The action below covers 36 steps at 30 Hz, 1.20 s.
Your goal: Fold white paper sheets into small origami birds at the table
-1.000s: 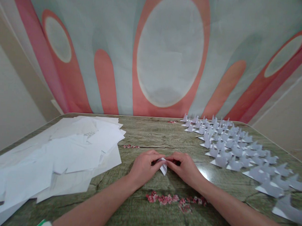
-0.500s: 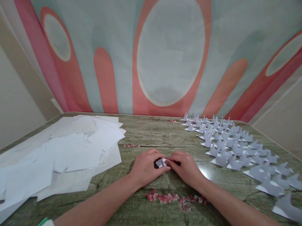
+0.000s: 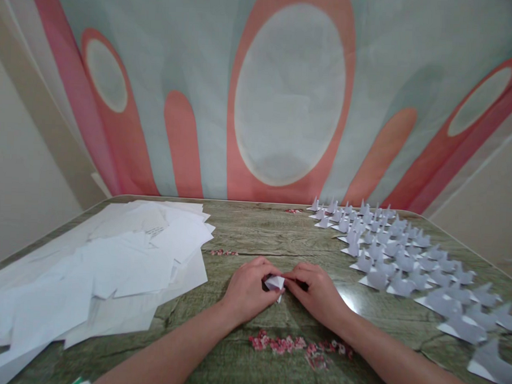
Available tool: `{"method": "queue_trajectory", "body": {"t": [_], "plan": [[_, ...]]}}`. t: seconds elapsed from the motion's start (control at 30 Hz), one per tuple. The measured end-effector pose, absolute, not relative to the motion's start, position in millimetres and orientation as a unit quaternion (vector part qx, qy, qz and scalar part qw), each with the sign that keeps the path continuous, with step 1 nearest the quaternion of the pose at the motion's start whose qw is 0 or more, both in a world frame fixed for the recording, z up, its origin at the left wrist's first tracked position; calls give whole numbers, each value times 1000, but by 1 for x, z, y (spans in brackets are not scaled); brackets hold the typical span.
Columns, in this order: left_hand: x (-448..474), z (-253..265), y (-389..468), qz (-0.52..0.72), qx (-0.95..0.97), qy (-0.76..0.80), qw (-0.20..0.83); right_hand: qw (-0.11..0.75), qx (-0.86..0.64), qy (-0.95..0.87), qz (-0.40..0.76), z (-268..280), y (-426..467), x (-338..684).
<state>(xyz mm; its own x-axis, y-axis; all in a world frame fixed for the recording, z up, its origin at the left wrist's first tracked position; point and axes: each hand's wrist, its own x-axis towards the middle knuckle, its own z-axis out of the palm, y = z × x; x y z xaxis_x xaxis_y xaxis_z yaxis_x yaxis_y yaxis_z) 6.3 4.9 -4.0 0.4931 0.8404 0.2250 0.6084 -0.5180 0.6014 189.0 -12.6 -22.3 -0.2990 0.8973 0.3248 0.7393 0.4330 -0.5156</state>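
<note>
A small folded piece of white paper [image 3: 274, 283] is held between my two hands just over the middle of the table. My left hand [image 3: 252, 287] grips it from the left, fingers curled over the far side and thumb on the near side. At its right end, my right hand [image 3: 313, 285] pinches the paper between thumb and fingertips. A narrow white tip of the paper points down below my left thumb. Its exact folds are partly hidden by my fingers.
Many loose white sheets [image 3: 129, 266] lie heaped on the left of the wood-patterned table [image 3: 254, 229]. Rows of folded white paper birds [image 3: 401, 259] stand on the right. Pink blossoms [image 3: 279, 343] show on the tabletop near my wrists. Behind the table hangs a patterned backdrop [image 3: 211, 48].
The folded paper has turned a little in my fingers, showing a broader white face and a tip pointing down. Both hands keep their hold. The whole view has shifted slightly.
</note>
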Motion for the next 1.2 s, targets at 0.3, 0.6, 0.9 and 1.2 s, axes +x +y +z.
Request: {"method": "queue_trajectory", "body": {"t": [0.3,0.6,0.9,1.2], "plan": [[7,-7,6,255,838,429,219,278,-460,-843,-6,-17,-18,188],[7,-3,1,249,869,406,135,289,-434,-853,-40,-19,-18,189],[4,-5,-7,173,919,353,-4,277,-418,-863,-60,-17,-20,189],[4,-3,-7,146,936,304,-99,262,-399,-872,-110,-15,-19,188]]}}
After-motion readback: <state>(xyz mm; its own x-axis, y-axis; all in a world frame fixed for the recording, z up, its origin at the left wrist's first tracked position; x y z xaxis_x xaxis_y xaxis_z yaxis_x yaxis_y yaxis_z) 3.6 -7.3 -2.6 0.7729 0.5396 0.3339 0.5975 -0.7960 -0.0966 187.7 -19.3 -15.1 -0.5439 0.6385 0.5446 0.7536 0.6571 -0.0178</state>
